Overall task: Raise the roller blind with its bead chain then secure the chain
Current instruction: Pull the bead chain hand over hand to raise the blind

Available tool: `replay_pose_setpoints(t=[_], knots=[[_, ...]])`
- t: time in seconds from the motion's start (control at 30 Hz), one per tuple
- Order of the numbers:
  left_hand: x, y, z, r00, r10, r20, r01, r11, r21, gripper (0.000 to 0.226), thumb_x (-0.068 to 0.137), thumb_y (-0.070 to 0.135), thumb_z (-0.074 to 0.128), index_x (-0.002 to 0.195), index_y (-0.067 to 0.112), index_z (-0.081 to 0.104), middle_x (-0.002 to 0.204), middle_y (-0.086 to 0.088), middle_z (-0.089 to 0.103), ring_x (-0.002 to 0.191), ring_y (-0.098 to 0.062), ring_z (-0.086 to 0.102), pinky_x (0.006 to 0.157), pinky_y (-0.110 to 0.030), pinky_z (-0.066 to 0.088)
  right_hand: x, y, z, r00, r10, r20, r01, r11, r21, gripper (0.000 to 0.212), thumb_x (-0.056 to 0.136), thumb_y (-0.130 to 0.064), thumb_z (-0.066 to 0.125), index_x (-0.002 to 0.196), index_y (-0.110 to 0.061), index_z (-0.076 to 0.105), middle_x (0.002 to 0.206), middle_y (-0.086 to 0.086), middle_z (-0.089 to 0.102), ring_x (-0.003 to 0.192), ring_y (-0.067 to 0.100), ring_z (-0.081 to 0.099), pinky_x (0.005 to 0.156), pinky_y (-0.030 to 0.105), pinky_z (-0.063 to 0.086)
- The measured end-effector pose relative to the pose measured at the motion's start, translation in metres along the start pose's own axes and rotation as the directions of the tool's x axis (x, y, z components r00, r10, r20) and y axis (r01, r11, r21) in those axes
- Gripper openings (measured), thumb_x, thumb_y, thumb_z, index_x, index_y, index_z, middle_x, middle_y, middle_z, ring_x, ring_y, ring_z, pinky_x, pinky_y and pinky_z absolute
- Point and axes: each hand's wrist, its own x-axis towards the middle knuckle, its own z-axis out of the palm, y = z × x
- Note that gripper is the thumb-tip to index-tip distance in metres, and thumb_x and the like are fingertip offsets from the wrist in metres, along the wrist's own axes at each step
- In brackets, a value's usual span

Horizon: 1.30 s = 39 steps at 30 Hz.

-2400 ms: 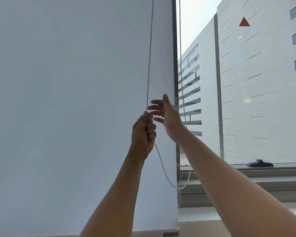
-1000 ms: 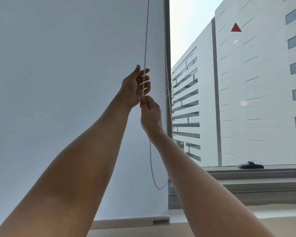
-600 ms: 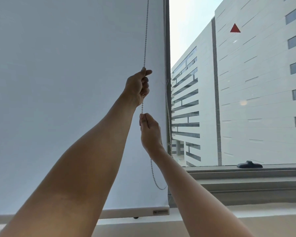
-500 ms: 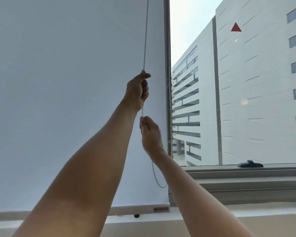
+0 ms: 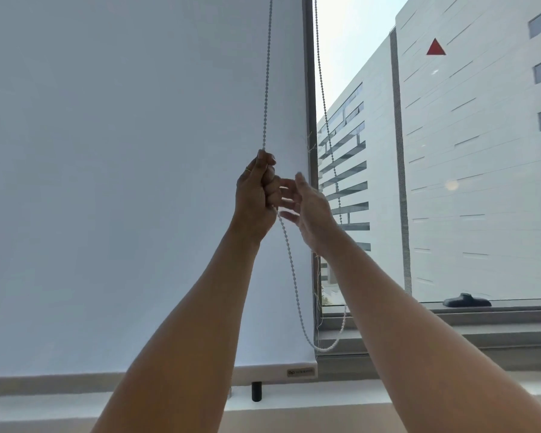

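- Mid-raise here, I reckon: the blind (image 5: pixel 138 182) covers nearly the whole pane, and its bottom bar (image 5: pixel 275 371) sits only just above the sill (image 5: pixel 294 398), so there's loads left to wind up.
- My left hand (image 5: pixel 255 198) is a closed fist on the front run of the chain (image 5: pixel 265 89). That run goes straight up, taut, from the top of my fist and out of view.
- My right hand (image 5: pixel 310 210) is open, fingers (image 5: pixel 286 200) spread, holding nothing. It sits just beside the left fist, on the window side.
- Below my left grip the chain hangs slack, swings down between my forearms and loops near the sill, then climbs up the back run along the frame (image 5: pixel 309 89), behind my right hand.
- Next move, my guess: close the right hand on the front run by the left fist, pull down, then swap hands and repeat.
- Watch-out: grabbing the back run by mistake would probably drive the blind down instead.
- Securing comes last. I can't spot a cleat or hook for the chain from here, so no idea yet where it goes.
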Motion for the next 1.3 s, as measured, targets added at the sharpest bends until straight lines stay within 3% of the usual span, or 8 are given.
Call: replay_pose_setpoints(t=[0.27,0.4,0.57,0.7,0.83,0.93,1.13,1.3], knots=[[-0.038,-0.043,-0.027,0.994,-0.111,-0.014,0.11,0.992,-0.059,0.036,0.098,0.026,0.032,0.069,0.016,0.05,0.039,0.011,0.031,0.029,-0.002,0.026,0.028,-0.01,0.02,0.024,-0.056,0.033,1.0,0.031,0.002,-0.031,0.984,0.175,0.025,0.097,-0.027,0.041,0.088,-0.011,0.057,0.082,0.003,0.063,0.072,0.015,0.061,0.062,0.025,0.049],[-0.05,-0.057,-0.04,0.987,-0.155,-0.034,0.153,0.987,-0.055,0.035,0.097,0.027,0.033,0.069,0.017,0.052,0.04,0.01,0.032,0.03,-0.001,0.026,0.028,-0.01,0.019,0.028,-0.055,0.044,0.988,0.109,-0.108,-0.114,0.993,-0.042,0.035,0.097,-0.033,0.038,0.073,-0.013,0.052,0.063,0.0,0.041,0.048,0.011,0.035,0.041,0.021,0.03],[-0.047,-0.065,-0.04,0.98,-0.194,-0.037,0.194,0.981,-0.007,0.038,0.097,0.025,0.037,0.066,0.021,0.057,0.042,0.011,0.032,0.038,-0.003,0.019,0.038,-0.016,0.014,0.03,-0.037,0.053,0.931,-0.189,-0.314,0.075,0.937,-0.34,0.05,0.099,-0.03,0.031,0.051,-0.016,0.036,0.049,-0.001,0.035,0.047,0.013,0.031,0.048,0.026,0.023],[-0.039,-0.065,-0.047,0.968,-0.243,-0.054,0.248,0.964,0.101,0.031,0.096,0.022,0.042,0.07,0.021,0.059,0.06,0.002,0.034,0.056,-0.01,0.026,0.056,-0.022,0.02,0.031,-0.034,0.056,0.898,-0.317,-0.306,0.104,0.828,-0.552,0.051,0.099,-0.028,0.027,0.05,-0.018,0.032,0.049,-0.003,0.036,0.047,0.01,0.034,0.045,0.028,0.021],[-0.032,-0.052,-0.058,0.952,-0.302,0.054,0.29,0.943,0.163,0.048,0.097,0.024,0.038,0.058,0.023,0.066,0.045,0.008,0.046,0.043,-0.004,0.039,0.046,-0.015,0.029,0.031,-0.032,0.058,0.88,-0.386,-0.277,0.135,0.762,-0.634,0.05,0.099,-0.029,0.026,0.051,-0.019,0.031,0.051,-0.003,0.038,0.048,0.01,0.034,0.045,0.028,0.02],[-0.023,-0.037,-0.059,0.936,-0.334,0.109,0.314,0.935,0.164,0.045,0.098,0.03,0.034,0.078,0.021,0.073,0.067,0.004,0.066,0.069,-0.01,0.055,0.065,-0.023,0.041,0.032,-0.03,0.058,0.876,-0.413,-0.247,0.167,0.742,-0.649,0.05,0.1,-0.029,0.027,0.051,-0.019,0.03,0.05,-0.004,0.034,0.047,0.009,0.031,0.045,0.026,0.019],[0.01,0.004,-0.036,0.968,-0.244,0.06,0.241,0.969,0.049,0.052,0.1,0.035,0.025,0.087,0.016,0.072,0.087,-0.001,0.074,0.088,-0.013,0.068,0.083,-0.026,0.054,0.021,-0.022,0.058,0.897,-0.379,-0.228,0.16,0.758,-0.633,0.047,0.099,-0.03,0.028,0.065,-0.01,0.053,0.064,0.002,0.055,0.06,0.015,0.051,0.054,0.024,0.033],[0.035,0.03,-0.013,0.971,-0.235,-0.034,0.237,0.952,0.196,0.042,0.097,0.042,0.032,0.096,0.01,0.059,0.09,-0.004,0.068,0.082,-0.017,0.066,0.075,-0.027,0.056,0.006,-0.011,0.058,0.9,-0.381,-0.214,0.176,0.763,-0.622,0.045,0.099,-0.028,0.03,0.085,-0.002,0.064,0.076,0.01,0.064,0.066,0.02,0.053,0.051,0.025,0.034]])
